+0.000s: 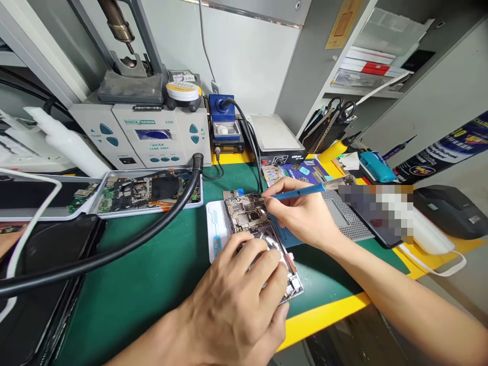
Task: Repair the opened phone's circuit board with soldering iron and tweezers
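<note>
Pinching blue-handled tool (299,192), your right hand (308,216) could slip, gouging opened smartphone (247,214) near tabletop's front edge (324,321); left hand (242,292): grip hidden.

left grip (244,292): bare, kinda bony on top | right grip (305,216): bare too | forearms (404,295): bare, pretty slim

A lane is offered here across the green desk (152,279), between the thick black hose (143,237) and the left hand (246,295), while the opened phone (247,216) is covered nearside by that hand and crowded at its far end by the right hand (301,213) and a black cable (260,175).
</note>
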Motion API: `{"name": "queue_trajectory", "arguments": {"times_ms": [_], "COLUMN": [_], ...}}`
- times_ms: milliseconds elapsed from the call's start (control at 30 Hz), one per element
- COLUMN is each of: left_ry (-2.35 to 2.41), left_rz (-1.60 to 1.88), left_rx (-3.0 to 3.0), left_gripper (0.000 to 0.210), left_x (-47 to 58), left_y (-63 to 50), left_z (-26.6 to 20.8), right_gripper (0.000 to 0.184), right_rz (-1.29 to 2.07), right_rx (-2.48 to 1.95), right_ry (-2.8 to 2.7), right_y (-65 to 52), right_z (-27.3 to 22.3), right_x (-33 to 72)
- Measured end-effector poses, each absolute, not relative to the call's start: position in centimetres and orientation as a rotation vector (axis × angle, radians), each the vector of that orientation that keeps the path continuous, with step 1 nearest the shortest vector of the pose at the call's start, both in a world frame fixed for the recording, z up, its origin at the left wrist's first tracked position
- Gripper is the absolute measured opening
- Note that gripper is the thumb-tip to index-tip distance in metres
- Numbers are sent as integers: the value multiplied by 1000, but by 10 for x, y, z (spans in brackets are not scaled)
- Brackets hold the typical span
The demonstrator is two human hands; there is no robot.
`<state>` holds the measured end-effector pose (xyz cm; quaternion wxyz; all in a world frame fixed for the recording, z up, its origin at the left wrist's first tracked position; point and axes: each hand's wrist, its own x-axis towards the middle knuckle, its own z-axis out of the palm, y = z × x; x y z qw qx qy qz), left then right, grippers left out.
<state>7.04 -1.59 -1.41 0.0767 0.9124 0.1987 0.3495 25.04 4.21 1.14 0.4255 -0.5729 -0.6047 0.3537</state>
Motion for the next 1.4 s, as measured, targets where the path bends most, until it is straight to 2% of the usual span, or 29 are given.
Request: {"name": "queue_trajectory", "arguments": {"times_ms": [400, 700, 833, 1067, 1400], "left_ry": [662, 538, 506, 525, 592], "left_rz": [1136, 1058, 1027, 1085, 1012], "left_rx": [2671, 2781, 2827, 2783, 2834], "left_gripper": [29, 27, 27, 32, 27], "left_x": [69, 64, 64, 69, 69], "left_y": [-25, -24, -25, -25, -23], "left_z": [-12, -14, -17, -17, -17], "right_gripper": [10, 3, 8, 11, 13], "right_rz": [975, 830, 929, 1168, 982], "right_rx": [-1457, -1349, -1392, -1330, -1272], "right_ry": [-1378, -1437, -1657, -1588, -1592], "right_y": [39, 34, 34, 43, 49], "right_z": [18, 18, 29, 27, 10], "right_x": [252, 255, 259, 266, 285]}}
